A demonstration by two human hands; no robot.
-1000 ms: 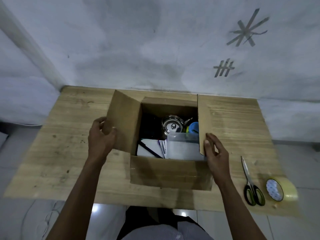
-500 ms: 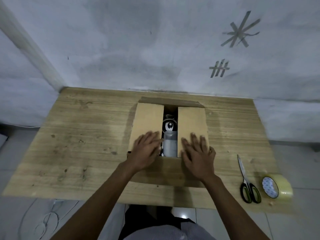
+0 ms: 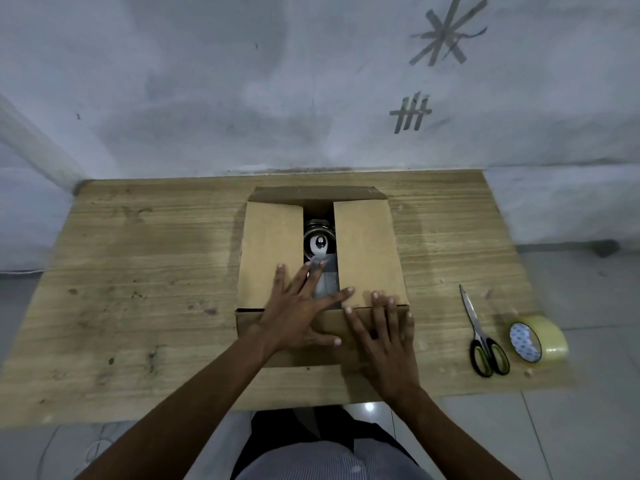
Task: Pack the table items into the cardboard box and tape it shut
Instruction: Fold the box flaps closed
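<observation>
Flaps went down since a second ago: both stood upright then, now the left flap [image 3: 273,237] and right flap [image 3: 363,244] lie flat on the cardboard box [image 3: 394,296], mid-table [image 3: 138,271]. Since then our left hand [image 3: 298,313] has slid across the gap, fingers straight and spread, one tip touching the right flap. Our right hand [image 3: 384,344] has pulled back to the near edge, flat, gripping nothing.

The gap is still open: metal lid [image 3: 320,242] and clear container [image 3: 327,282] show through it. The near flap [image 3: 252,327] is folded out toward us and the far flap [image 3: 318,194] is not folded in.

Our read: the board is stiff but springy, so the flaps lift if released. The loaded box is probably heavy enough to stay put. We'd pin the flap edges by the gap with one palm and free the other for the tape roll [image 3: 538,337] beside the scissors [image 3: 485,341].
</observation>
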